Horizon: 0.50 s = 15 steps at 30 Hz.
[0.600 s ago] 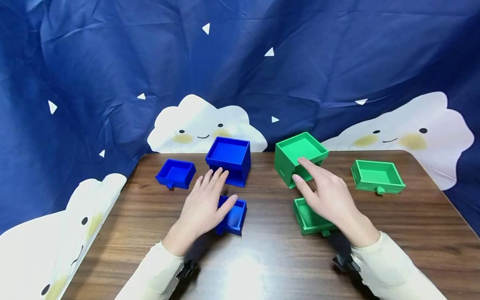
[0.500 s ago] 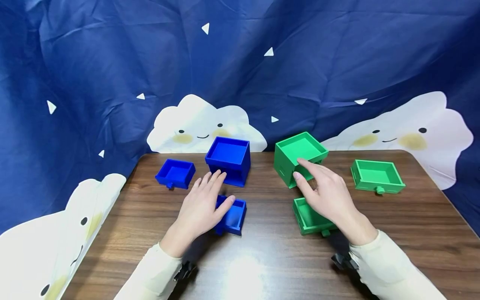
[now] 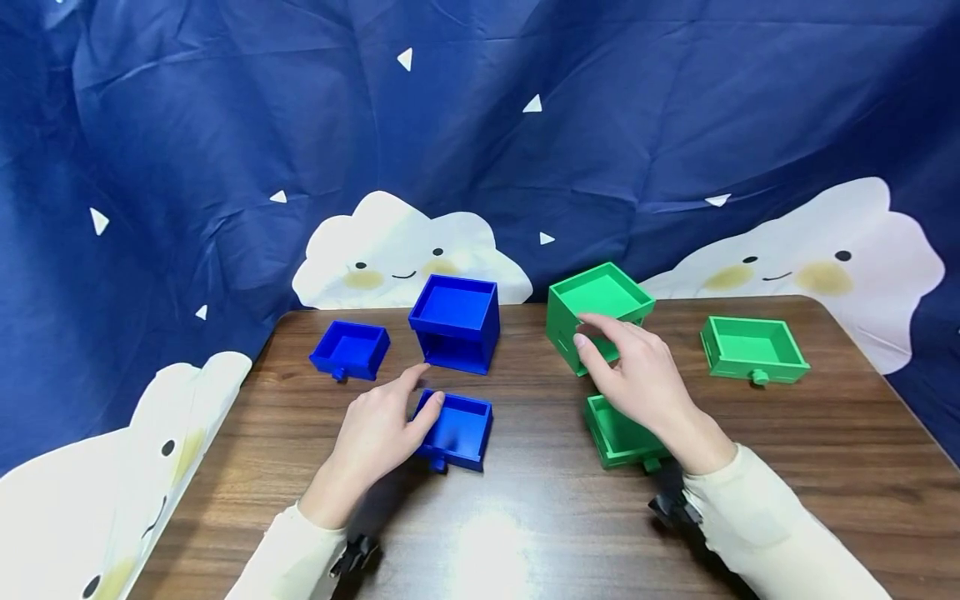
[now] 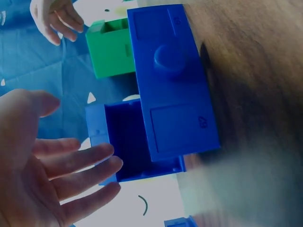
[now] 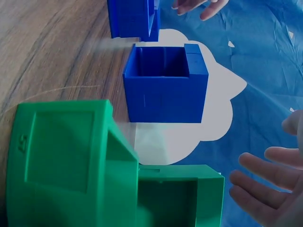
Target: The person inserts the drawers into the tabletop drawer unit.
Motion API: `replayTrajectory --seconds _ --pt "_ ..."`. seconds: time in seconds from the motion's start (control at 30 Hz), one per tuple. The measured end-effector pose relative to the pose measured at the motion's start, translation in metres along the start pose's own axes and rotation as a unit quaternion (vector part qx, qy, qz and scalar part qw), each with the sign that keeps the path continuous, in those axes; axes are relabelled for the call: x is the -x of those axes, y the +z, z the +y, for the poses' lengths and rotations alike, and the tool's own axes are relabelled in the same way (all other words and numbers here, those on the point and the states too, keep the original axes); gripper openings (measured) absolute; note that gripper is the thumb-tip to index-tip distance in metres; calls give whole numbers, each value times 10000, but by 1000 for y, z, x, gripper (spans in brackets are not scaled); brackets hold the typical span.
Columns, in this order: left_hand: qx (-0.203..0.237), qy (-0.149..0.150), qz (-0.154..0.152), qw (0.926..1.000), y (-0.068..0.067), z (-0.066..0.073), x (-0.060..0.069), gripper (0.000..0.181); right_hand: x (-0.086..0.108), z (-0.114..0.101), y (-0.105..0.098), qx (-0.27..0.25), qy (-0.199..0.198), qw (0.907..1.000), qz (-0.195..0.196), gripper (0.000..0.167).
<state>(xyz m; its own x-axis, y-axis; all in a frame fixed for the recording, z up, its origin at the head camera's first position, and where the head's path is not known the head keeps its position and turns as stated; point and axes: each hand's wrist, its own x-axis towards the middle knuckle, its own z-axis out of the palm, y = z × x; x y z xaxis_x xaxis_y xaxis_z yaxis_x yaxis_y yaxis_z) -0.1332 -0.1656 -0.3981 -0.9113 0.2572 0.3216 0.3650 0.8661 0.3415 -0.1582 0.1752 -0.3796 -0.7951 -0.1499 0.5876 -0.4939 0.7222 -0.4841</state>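
My left hand [image 3: 375, 429] hovers at the left side of the near blue drawer [image 3: 463, 429], fingers loosely bent and holding nothing. Behind that drawer stands a blue cabinet [image 3: 456, 304] with an open front. In the left wrist view, the drawer's knobbed front [image 4: 177, 90] is apart from the fingers. My right hand [image 3: 641, 375] is over the near green drawer [image 3: 618, 442], in front of the green cabinet [image 3: 603, 292], and covers part of both. Its relaxed fingers [image 5: 265, 172] hold nothing in the right wrist view.
A second blue drawer [image 3: 351, 348] lies to the left of the blue cabinet, and a second green drawer [image 3: 753, 350] to the right of the green one. All stand on a brown wooden table [image 3: 540, 500]. Behind its far edge hangs a blue cloth [image 3: 480, 125] with white clouds.
My left hand has drawn back and to the left, uncovering more of the near blue drawer and cabinet. My right hand has shifted slightly left. Cabinets and drawers stay put.
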Motion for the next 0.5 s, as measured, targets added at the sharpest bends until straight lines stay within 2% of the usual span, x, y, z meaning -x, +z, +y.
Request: replayTrajectory --seconds 0.2,0.37,0.5 --pt "203 -162 27 9997 -2 -7 7 45 -5 -3 6 -267 185 9990 -322 34" --pt "650 -229 4 9976 -2 -13 11 36 -11 -6 11 -387 350 9973 -524 35" --pt "1157 -348 -126 9926 -2 -19 15 31 -17 -8 17 -463 395 9962 -619 36"
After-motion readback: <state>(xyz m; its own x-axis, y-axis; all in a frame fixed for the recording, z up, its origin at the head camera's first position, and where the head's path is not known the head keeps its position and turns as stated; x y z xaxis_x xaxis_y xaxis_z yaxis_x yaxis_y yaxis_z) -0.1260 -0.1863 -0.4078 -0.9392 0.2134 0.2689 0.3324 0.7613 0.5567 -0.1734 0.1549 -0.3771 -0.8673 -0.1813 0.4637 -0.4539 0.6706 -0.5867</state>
